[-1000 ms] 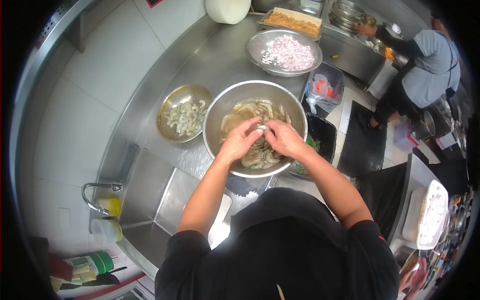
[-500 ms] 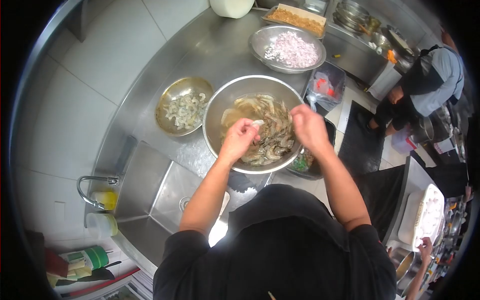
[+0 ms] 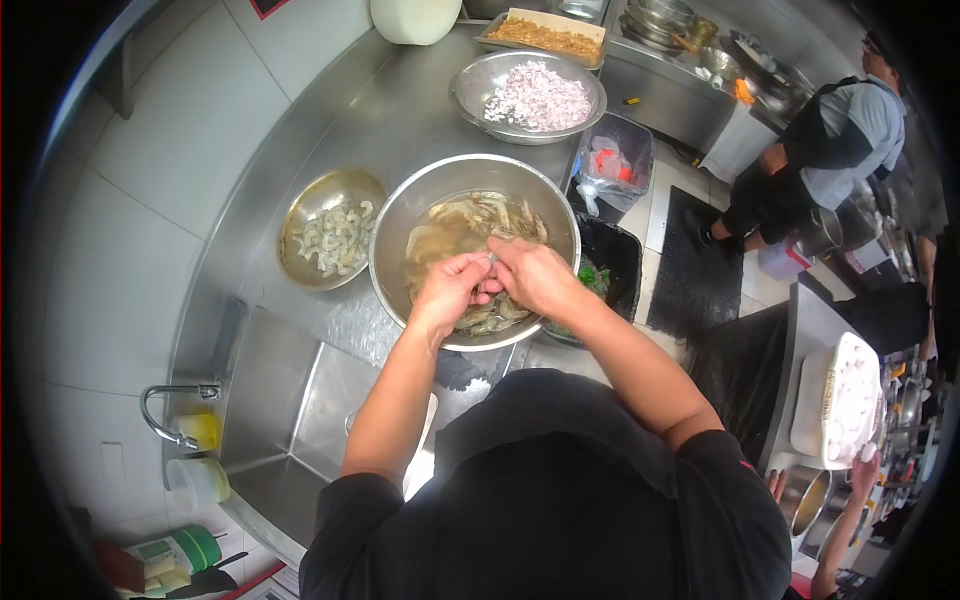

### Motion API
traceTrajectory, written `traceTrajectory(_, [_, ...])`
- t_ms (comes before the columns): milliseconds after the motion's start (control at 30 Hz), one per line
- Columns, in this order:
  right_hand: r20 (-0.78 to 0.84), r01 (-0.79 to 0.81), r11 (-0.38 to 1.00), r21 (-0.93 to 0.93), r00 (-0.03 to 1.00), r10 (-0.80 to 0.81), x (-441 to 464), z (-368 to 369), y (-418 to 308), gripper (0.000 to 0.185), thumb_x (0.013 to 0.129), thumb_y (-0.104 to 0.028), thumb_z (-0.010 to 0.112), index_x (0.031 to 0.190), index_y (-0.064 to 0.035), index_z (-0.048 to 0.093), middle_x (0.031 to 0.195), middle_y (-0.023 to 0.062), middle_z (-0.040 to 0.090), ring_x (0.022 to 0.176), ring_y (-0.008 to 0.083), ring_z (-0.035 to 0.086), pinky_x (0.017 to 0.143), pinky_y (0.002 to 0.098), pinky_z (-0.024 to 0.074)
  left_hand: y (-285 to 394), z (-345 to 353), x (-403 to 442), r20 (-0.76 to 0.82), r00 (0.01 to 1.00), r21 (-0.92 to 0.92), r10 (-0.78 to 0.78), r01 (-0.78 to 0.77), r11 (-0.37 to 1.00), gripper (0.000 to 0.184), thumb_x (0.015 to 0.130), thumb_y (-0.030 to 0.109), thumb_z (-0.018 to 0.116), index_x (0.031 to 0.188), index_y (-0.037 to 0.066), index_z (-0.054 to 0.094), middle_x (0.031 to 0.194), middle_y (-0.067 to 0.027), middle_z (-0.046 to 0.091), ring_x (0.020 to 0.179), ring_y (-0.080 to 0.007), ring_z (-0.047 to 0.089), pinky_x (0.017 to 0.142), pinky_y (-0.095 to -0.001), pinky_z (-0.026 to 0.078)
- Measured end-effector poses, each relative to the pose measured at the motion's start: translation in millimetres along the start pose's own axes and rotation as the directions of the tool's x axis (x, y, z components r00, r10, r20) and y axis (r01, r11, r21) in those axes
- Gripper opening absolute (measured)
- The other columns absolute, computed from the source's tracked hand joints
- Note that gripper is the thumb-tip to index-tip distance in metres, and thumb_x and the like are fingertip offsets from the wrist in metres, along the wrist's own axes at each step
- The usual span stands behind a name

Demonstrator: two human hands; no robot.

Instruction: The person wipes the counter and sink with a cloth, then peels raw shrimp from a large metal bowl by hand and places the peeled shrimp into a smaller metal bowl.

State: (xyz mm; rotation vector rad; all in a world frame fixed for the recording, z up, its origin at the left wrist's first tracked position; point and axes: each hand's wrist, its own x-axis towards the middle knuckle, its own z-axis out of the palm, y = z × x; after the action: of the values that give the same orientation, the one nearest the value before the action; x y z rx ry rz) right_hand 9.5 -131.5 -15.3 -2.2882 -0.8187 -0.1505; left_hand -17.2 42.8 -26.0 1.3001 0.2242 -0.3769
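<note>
A large steel bowl (image 3: 397, 215) holds murky water and grey-brown unpeeled shrimp (image 3: 487, 212). Over it my left hand (image 3: 455, 287) is closed in a pinch on a small pale shrimp (image 3: 491, 258), mostly covered by the fingers. My right hand (image 3: 530, 272) meets it there, its fingertips closed on the same shrimp. Left of the large bowl, a smaller bowl (image 3: 295, 250) contains pale peeled shrimp (image 3: 336, 238).
Behind stand a bowl of chopped pink pieces (image 3: 540, 97) and a tray of brown bits (image 3: 550, 38). Bins (image 3: 622, 262) are at the right. A sink (image 3: 262, 400) lies front left. A co-worker (image 3: 850, 130) stands far right; another person's hands reach near a white tub (image 3: 815, 425).
My right hand has come back from the large bowl's right rim to meet my left hand at the shrimp. The view has shifted, and the far co-worker's head now shows.
</note>
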Motion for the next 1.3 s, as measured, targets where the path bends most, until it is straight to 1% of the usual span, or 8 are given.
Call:
traceTrajectory(200, [0.064,-0.032,0.999,-0.015,0.997,0.033,-1,12,2,0.02,0.087,-0.014,0.056,0.103,-0.0034,0.063,0.094,0.0246,0.065,0.085,0.045,0.064,0.073,0.05,0.0527,0,-6,-6,0.035,0.998,0.288,0.059,-0.067,0.955,0.02,0.098,0.018,0.057,0.101,0.002,0.069,0.088,-0.0017,0.068,0.072,-0.0065,0.058,0.064,-0.022,0.048])
traceTrajectory(300, [0.138,-0.243,0.929,0.278,0.968,0.212,-1,2,6,0.024,0.089,-0.009,0.053,0.109,-0.0025,0.064,0.086,0.0184,0.068,0.077,0.0355,0.069,0.069,0.0431,0.0552,-3,-4,-7,0.019,0.995,0.266,0.099,-0.101,0.959,0.02,0.097,0.017,0.058,0.101,0.002,0.069,0.089,-0.002,0.068,0.073,-0.006,0.057,0.065,-0.0227,0.048])
traceTrajectory(400, [0.282,-0.488,0.574,0.657,0.866,0.414,-5,1,8,0.026,0.093,-0.007,0.05,0.114,-0.0003,0.064,0.08,0.0091,0.068,0.07,0.0194,0.068,0.065,0.0324,0.0552,-12,-7,-2,0.048,0.978,0.29,0.203,-0.208,0.934,0.021,0.097,0.017,0.057,0.106,0.001,0.068,0.09,-0.0028,0.068,0.077,-0.008,0.059,0.069,-0.0238,0.049])
traceTrajectory(500, [0.283,-0.469,0.512,0.719,0.871,0.401,-8,-2,10,0.019,0.095,-0.006,0.054,0.109,0.002,0.064,0.08,0.0028,0.066,0.07,0.0085,0.062,0.063,0.0248,0.0529,-11,0,-5,-0.053,0.931,0.54,0.361,-0.278,0.795,0.024,0.096,0.018,0.06,0.111,0.0,0.066,0.092,-0.0038,0.068,0.081,-0.0108,0.061,0.074,-0.0256,0.05])
traceTrajectory(700, [0.145,-0.316,0.496,0.808,0.924,0.353,-14,22,24,0.012,0.089,-0.007,0.067,0.098,0.0006,0.063,0.083,0.004,0.066,0.071,0.009,0.062,0.064,0.0241,0.0517,-12,12,-11,0.006,0.946,0.398,0.323,-0.299,0.868,0.024,0.095,0.017,0.063,0.111,-0.001,0.064,0.096,-0.0058,0.068,0.084,-0.0124,0.062,0.076,-0.0266,0.05])
traceTrajectory(1000, [0.182,-0.355,0.487,0.798,0.912,0.368,-19,14,21,0.014,0.088,-0.007,0.067,0.099,0.0009,0.061,0.084,0.0047,0.065,0.073,0.01,0.062,0.066,0.0248,0.0523,-18,10,-1,-0.033,0.994,0.168,0.107,-0.1,0.981,0.023,0.096,0.018,0.059,0.111,0.0,0.062,0.094,-0.0052,0.067,0.086,-0.0136,0.064,0.078,-0.027,0.051])
traceTrajectory(1200, [0.14,-0.35,0.484,0.802,0.898,0.416,-19,17,24,0.017,0.087,-0.006,0.066,0.101,0.0026,0.061,0.086,0.0057,0.066,0.077,0.0115,0.063,0.069,0.0272,0.0534,-18,14,-2,0.046,0.979,0.329,0.2,-0.204,0.922,0.024,0.098,0.021,0.054,0.109,0.002,0.062,0.094,-0.0047,0.067,0.085,-0.0134,0.064,0.076,-0.0259,0.05])
traceTrajectory(1300, [0.12,-0.354,0.649,0.673,0.919,0.376,-21,20,27,0.017,0.085,-0.004,0.066,0.101,0.0016,0.062,0.084,0.0064,0.067,0.078,0.0121,0.064,0.07,0.0281,0.0536,-23,10,2,0.007,0.993,0.27,0.117,-0.115,0.956,0.023,0.099,0.022,0.052,0.107,0.002,0.062,0.094,-0.005,0.067,0.083,-0.0124,0.064,0.074,-0.0253,0.05])
